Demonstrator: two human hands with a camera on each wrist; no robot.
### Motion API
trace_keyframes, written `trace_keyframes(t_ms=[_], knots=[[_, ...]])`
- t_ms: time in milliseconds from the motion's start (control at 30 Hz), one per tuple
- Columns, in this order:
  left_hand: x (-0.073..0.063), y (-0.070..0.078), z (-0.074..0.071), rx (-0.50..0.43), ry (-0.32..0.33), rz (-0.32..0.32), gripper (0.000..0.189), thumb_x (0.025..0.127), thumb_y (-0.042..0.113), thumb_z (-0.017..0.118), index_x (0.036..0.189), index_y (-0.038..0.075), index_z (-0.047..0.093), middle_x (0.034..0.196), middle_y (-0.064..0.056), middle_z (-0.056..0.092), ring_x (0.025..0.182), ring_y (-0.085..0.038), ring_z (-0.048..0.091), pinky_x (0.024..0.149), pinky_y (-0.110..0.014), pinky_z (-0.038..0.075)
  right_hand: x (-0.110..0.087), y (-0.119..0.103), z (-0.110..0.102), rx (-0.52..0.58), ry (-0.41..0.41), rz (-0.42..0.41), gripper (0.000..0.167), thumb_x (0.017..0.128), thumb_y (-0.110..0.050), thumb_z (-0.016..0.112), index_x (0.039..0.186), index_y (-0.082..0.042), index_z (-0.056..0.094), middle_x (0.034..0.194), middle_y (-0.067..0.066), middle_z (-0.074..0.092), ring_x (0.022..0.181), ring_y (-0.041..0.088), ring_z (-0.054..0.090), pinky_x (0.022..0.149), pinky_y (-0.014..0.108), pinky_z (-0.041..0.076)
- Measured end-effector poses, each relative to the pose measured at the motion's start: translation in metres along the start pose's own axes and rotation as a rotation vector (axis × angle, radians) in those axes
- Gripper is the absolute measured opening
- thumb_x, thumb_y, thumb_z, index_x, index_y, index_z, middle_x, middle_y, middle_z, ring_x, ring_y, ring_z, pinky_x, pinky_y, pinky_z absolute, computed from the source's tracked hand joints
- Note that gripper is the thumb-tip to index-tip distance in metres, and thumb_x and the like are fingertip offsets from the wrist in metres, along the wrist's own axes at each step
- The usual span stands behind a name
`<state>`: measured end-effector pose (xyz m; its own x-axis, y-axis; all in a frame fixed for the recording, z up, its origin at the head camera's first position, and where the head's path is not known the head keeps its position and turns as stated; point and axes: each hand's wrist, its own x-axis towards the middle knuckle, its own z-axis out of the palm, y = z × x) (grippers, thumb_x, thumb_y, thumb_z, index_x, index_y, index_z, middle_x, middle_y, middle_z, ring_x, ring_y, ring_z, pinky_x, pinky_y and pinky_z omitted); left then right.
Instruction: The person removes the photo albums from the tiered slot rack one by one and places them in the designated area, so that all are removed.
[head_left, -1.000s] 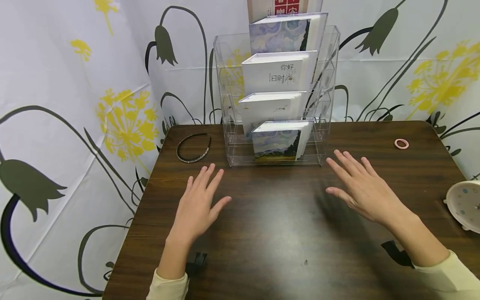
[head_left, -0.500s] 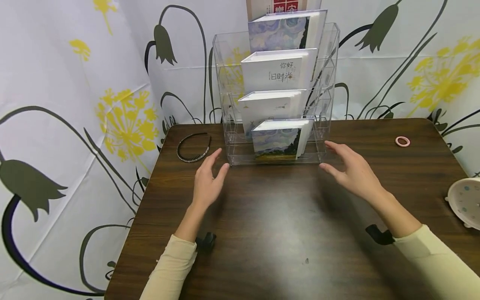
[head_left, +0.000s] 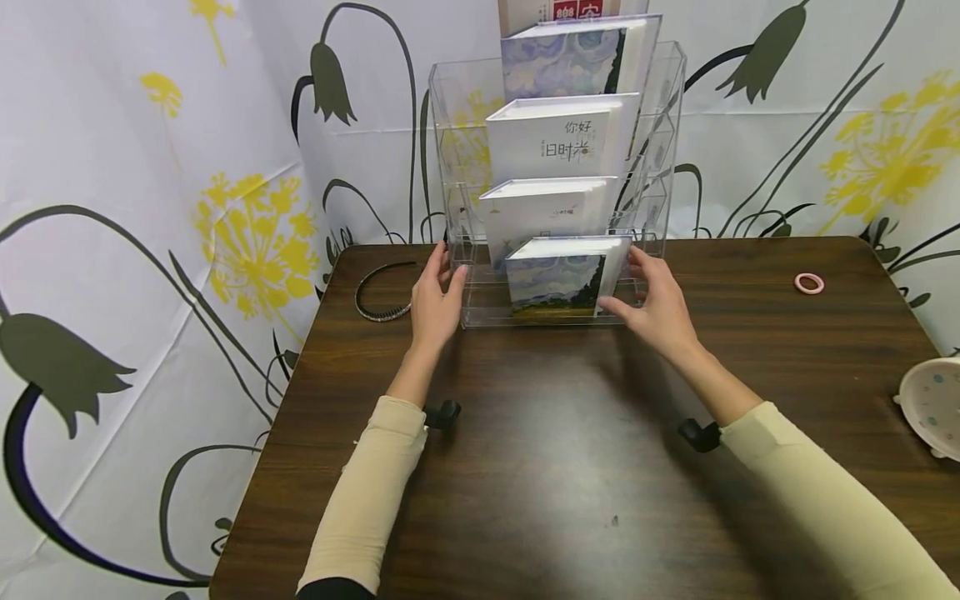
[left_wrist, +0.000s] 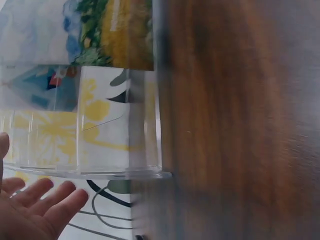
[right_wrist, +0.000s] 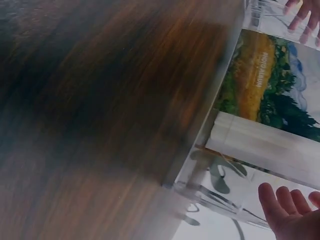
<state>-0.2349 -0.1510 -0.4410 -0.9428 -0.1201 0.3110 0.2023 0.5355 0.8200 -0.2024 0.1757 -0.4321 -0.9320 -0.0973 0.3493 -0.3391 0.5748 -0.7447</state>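
Note:
A clear plastic rack (head_left: 487, 315) stands at the back of the table, with books leaning in its tiers. In its lowest tier is a photo album (head_left: 555, 287) with a painted landscape cover. My left hand (head_left: 437, 304) is at the rack's left side, thumb toward the front; in the left wrist view its fingers (left_wrist: 65, 207) are spread, just outside the clear wall. On the other side, my right hand (head_left: 660, 308) has its thumb close to the album's right edge. Its fingers (right_wrist: 285, 200) look relaxed in the right wrist view. Whether either hand touches the rack, I cannot tell.
White books (head_left: 551, 137) and another painted-cover book (head_left: 555, 67) fill the higher tiers. A dark headband (head_left: 382, 315) lies left of the rack. To the right are a pink ring (head_left: 809, 283) and a pale round clock (head_left: 933, 408). A patterned curtain (head_left: 247, 108) hangs behind.
Both hands have moved forward and inward, from above the table to the two sides of the rack. The rack and books have stayed in place.

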Motion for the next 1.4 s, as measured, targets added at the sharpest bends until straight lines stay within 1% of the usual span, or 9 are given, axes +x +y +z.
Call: trace_keyframes(t_ms=[267, 400, 567, 733, 833, 933, 1067, 1200, 1400], knots=[[0.021, 0.003, 0.007, 0.113, 0.043, -0.099, 0.049, 0.102, 0.041, 0.052, 0.143, 0.014, 0.052, 0.130, -0.008, 0.063, 0.106, -0.028, 0.064, 0.095, -0.048, 0.046, 0.011, 0.001, 0.013, 0.010, 0.015, 0.062, 0.078, 0.079, -0.018, 0.085, 0.141, 0.002, 0.042, 0.123, 0.023, 0.047, 0.114, 0.037, 0.049, 0.086, 0.051, 0.050], [0.026, 0.007, 0.006, 0.112, 0.055, -0.173, 0.045, 0.100, 0.042, 0.054, 0.138, 0.017, 0.058, 0.130, -0.004, 0.063, 0.116, -0.031, 0.058, 0.101, -0.050, 0.040, 0.014, 0.000, 0.015, 0.021, 0.045, 0.076, 0.067, 0.078, -0.016, 0.086, 0.129, 0.004, 0.047, 0.118, 0.021, 0.049, 0.110, 0.036, 0.051, 0.089, 0.049, 0.050], [0.029, 0.012, 0.000, -0.017, 0.035, -0.305, 0.047, 0.098, 0.044, 0.058, 0.137, 0.016, 0.059, 0.125, -0.004, 0.066, 0.122, -0.028, 0.052, 0.104, -0.047, 0.035, 0.019, 0.000, 0.016, 0.062, 0.051, 0.097, 0.056, 0.077, -0.013, 0.086, 0.117, 0.004, 0.049, 0.114, 0.020, 0.052, 0.109, 0.036, 0.055, 0.093, 0.047, 0.050], [0.031, 0.014, -0.004, -0.222, 0.010, -0.432, 0.046, 0.095, 0.040, 0.064, 0.133, 0.014, 0.063, 0.125, -0.006, 0.065, 0.112, -0.023, 0.057, 0.092, -0.046, 0.051, 0.021, 0.002, 0.015, 0.107, -0.023, 0.124, 0.054, 0.080, -0.013, 0.084, 0.114, 0.003, 0.045, 0.114, 0.022, 0.058, 0.111, 0.039, 0.058, 0.095, 0.050, 0.049], [0.032, 0.015, -0.003, -0.256, 0.000, -0.441, 0.044, 0.095, 0.039, 0.066, 0.131, 0.014, 0.064, 0.123, -0.007, 0.065, 0.106, -0.022, 0.058, 0.082, -0.050, 0.056, 0.022, 0.005, 0.013, 0.104, -0.076, 0.132, 0.054, 0.081, -0.016, 0.083, 0.114, 0.001, 0.045, 0.110, 0.021, 0.060, 0.108, 0.039, 0.060, 0.092, 0.051, 0.050], [0.032, 0.016, -0.002, -0.235, 0.002, -0.430, 0.045, 0.094, 0.040, 0.067, 0.129, 0.013, 0.066, 0.121, -0.007, 0.066, 0.103, -0.021, 0.058, 0.081, -0.050, 0.056, 0.025, 0.008, 0.013, 0.114, -0.100, 0.130, 0.052, 0.081, -0.016, 0.083, 0.116, 0.001, 0.049, 0.106, 0.020, 0.063, 0.101, 0.037, 0.064, 0.086, 0.048, 0.053], [0.032, 0.015, -0.002, -0.252, -0.007, -0.444, 0.045, 0.093, 0.040, 0.068, 0.129, 0.014, 0.066, 0.122, -0.007, 0.066, 0.104, -0.022, 0.059, 0.082, -0.052, 0.055, 0.027, 0.010, 0.015, 0.148, -0.089, 0.107, 0.044, 0.082, -0.013, 0.082, 0.113, 0.002, 0.055, 0.100, 0.020, 0.067, 0.094, 0.033, 0.067, 0.077, 0.035, 0.057], [0.032, 0.014, -0.001, -0.280, -0.020, -0.458, 0.043, 0.094, 0.038, 0.067, 0.130, 0.014, 0.065, 0.123, -0.009, 0.065, 0.105, -0.025, 0.060, 0.083, -0.053, 0.055, 0.027, 0.011, 0.015, 0.170, -0.079, 0.075, 0.036, 0.082, -0.010, 0.081, 0.106, 0.003, 0.057, 0.095, 0.019, 0.069, 0.090, 0.031, 0.069, 0.070, 0.020, 0.055], [0.031, 0.015, 0.000, -0.277, -0.026, -0.467, 0.047, 0.093, 0.040, 0.068, 0.131, 0.013, 0.065, 0.123, -0.009, 0.064, 0.104, -0.022, 0.058, 0.081, -0.051, 0.056, 0.024, 0.008, 0.011, 0.170, -0.065, 0.024, 0.032, 0.081, -0.006, 0.081, 0.102, 0.002, 0.059, 0.093, 0.017, 0.069, 0.086, 0.030, 0.070, 0.062, 0.017, 0.053]])
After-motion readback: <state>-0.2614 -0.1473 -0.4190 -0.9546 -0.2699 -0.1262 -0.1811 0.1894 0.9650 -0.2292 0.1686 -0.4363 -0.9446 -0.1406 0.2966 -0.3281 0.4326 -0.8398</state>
